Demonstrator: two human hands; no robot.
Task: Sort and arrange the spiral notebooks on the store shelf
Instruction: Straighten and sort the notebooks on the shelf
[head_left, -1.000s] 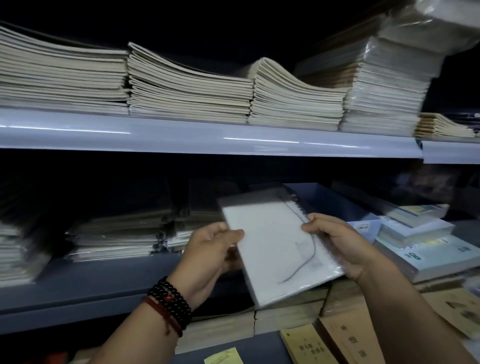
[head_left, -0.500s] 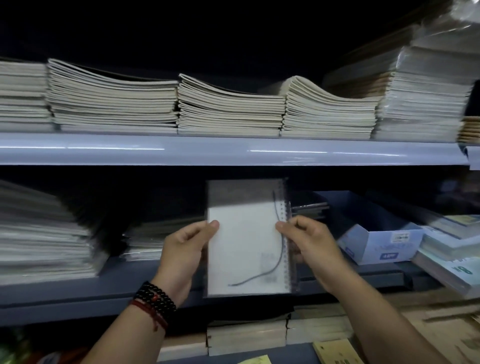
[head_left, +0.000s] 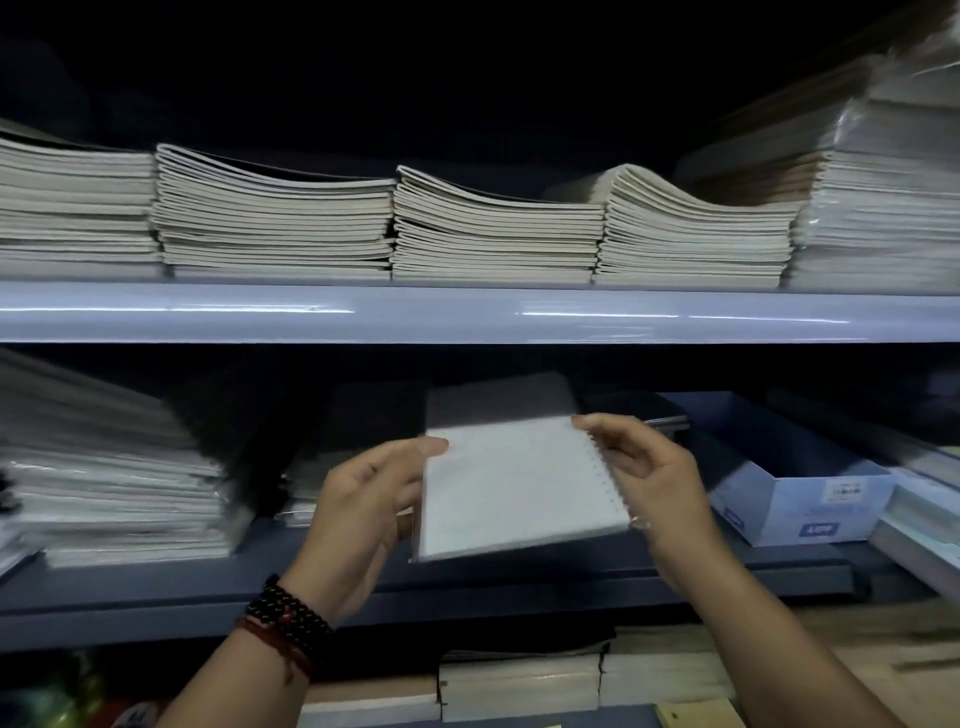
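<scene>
On the far left of the grey-blue metal middle shelf a tall, blurred stack of plastic-wrapped pale notebooks leans slightly. Above it, the glossy grey-blue front lip of the upper shelf carries a row of cream soft-cover notebook piles set side by side.

The left hand, with a black bead bracelet and a red cord at its wrist, grips the left edge of the white spiral notebook in a clear plastic sleeve. Its thumb lies on top near the far left corner, and the fingers curl under, out of sight.

The notebook is held in the air between the two hands, in front of the middle shelf and above its front edge. It is tilted, and its far end reaches into the shadow under the upper shelf. Its white wire spiral binding runs along the right side.

The right hand holds that spiral edge with curled fingers, one fingertip at the far right corner. Just right of it, a pale blue open cardboard box stands on the middle shelf, apart from the hand. Below, more pale notebook stacks lie on a lower level
</scene>
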